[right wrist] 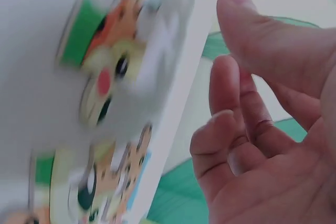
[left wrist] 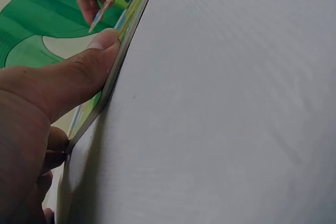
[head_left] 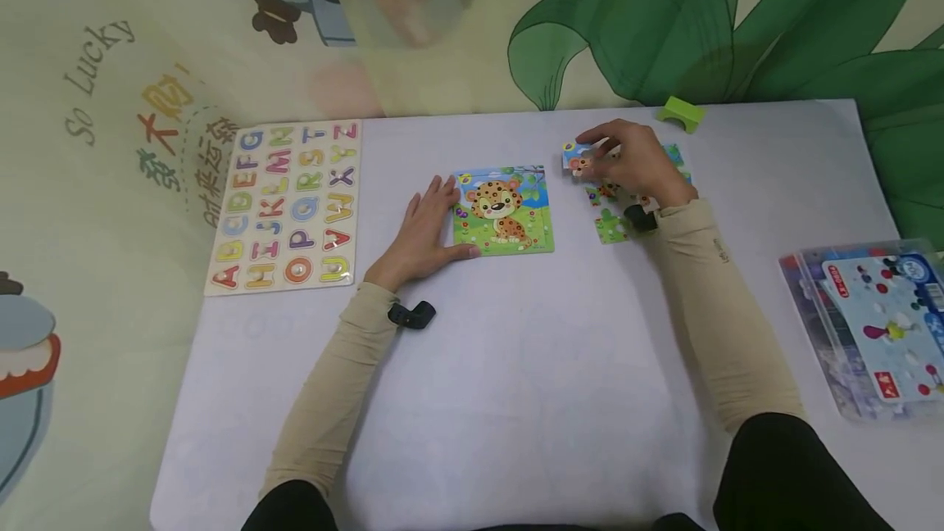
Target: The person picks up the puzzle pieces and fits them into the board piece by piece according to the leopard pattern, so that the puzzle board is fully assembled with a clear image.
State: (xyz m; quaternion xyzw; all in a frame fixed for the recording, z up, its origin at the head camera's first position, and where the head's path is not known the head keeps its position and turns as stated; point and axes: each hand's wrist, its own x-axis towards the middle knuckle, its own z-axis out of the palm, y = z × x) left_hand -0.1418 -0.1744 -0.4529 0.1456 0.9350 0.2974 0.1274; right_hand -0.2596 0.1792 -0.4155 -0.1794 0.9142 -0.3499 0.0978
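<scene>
A square leopard puzzle [head_left: 509, 210] lies on the white table. My left hand [head_left: 422, 234] rests against its left side with fingers extended, the thumb [left wrist: 86, 69] touching the front edge. To the right, my right hand [head_left: 636, 156] pinches a small jigsaw piece [head_left: 572, 161] between thumb and fingertips; the left wrist view shows this thin piece [left wrist: 97, 19] tilted on edge. Below that hand lie several loose jigsaw pieces [head_left: 610, 226], partly hidden by it. In the right wrist view, loose pieces with animal-face parts [right wrist: 107, 72] look blurred, and the pinched piece is mostly out of frame.
An alphabet board [head_left: 286, 207] lies at the table's left. A green arched block [head_left: 682, 114] sits by the back edge. At the right side stands a clear plastic box [head_left: 819, 334] with a printed card [head_left: 885, 326] on top. Printed cloth hangs behind the table.
</scene>
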